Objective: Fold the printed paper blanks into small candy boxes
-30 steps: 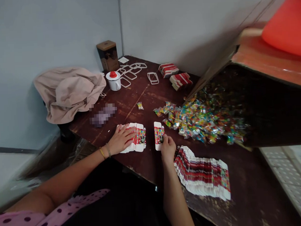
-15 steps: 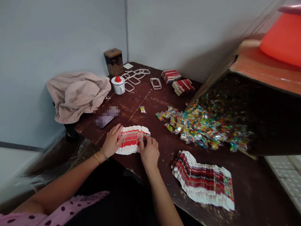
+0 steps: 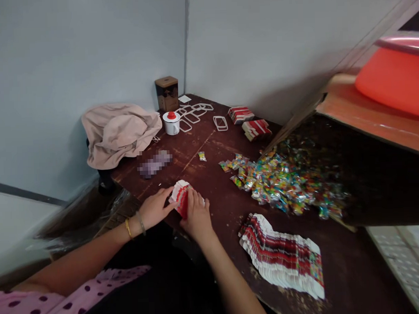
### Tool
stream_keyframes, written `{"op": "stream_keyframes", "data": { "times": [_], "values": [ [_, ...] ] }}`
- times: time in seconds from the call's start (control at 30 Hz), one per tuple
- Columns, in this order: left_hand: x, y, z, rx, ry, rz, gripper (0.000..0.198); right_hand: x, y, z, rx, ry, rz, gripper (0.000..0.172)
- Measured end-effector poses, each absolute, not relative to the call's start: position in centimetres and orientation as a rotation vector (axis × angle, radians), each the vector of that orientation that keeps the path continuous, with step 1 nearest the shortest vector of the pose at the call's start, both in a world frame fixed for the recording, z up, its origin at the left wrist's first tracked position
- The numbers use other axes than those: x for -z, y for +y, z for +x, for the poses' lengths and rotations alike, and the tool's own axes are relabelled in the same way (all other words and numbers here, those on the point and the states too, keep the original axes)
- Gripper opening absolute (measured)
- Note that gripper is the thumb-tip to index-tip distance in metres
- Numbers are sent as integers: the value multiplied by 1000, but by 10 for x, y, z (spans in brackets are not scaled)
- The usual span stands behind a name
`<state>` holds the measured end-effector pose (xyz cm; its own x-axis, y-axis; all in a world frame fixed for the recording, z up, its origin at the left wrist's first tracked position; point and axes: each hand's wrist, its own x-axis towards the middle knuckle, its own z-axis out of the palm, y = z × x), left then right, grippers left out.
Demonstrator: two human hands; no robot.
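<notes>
A fanned stack of red-and-white printed flat cartons (image 3: 180,194) lies near the table's front edge, squeezed between my two hands. My left hand (image 3: 156,207) grips its left end, thumb and fingers against the edges. Over the right end, my right hand (image 3: 199,218) is wrapped, its fingers on top and hiding part of the cartons. To the right, a second, longer fan of the same sort of printed cartons (image 3: 285,255) lies spread out, apart from both hands.
Small clear packets of coloured candy (image 3: 279,177) spill from a tipped cardboard box (image 3: 331,109). One loose packet (image 3: 201,156) lies mid-table. Behind are a white lidded mug (image 3: 171,125), a brown tin (image 3: 167,95), rubber bands (image 3: 190,116), bundled cartons (image 3: 256,129) and a beige cloth (image 3: 121,132).
My right hand has moved left toward my left hand, pushing the fanned cartons into a shorter, tighter stack. The camera view has shifted slightly.
</notes>
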<state>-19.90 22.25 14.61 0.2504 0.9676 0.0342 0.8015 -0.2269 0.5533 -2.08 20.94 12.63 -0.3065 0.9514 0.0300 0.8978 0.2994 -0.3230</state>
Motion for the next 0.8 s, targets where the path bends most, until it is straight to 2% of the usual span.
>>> {"op": "stream_keyframes", "data": {
  "times": [0.13,0.23,0.4,0.5,0.57,0.7,0.8],
  "values": [
    [-147,255,-192,-503,1405,2436,57,-133,228,20,-253,-2617,-1329,76],
    [-130,276,-170,-431,1250,2358,57,-126,231,38,-71,-2460,-1493,63],
    [-109,268,-136,-550,1505,2219,81,-85,203,52,-139,-1831,-1866,58],
    [-107,254,-136,-592,1603,2220,70,-70,183,51,-188,-1599,-1804,53],
    [-106,247,-142,-609,1512,2327,61,-69,175,43,-176,-1546,-1765,51],
    [-100,238,-151,-489,1222,2591,64,-74,168,24,-167,-1722,-1772,51],
    [-95,237,-145,-456,1392,2646,63,-74,172,23,-142,-1809,-1836,53]
  ]
}}
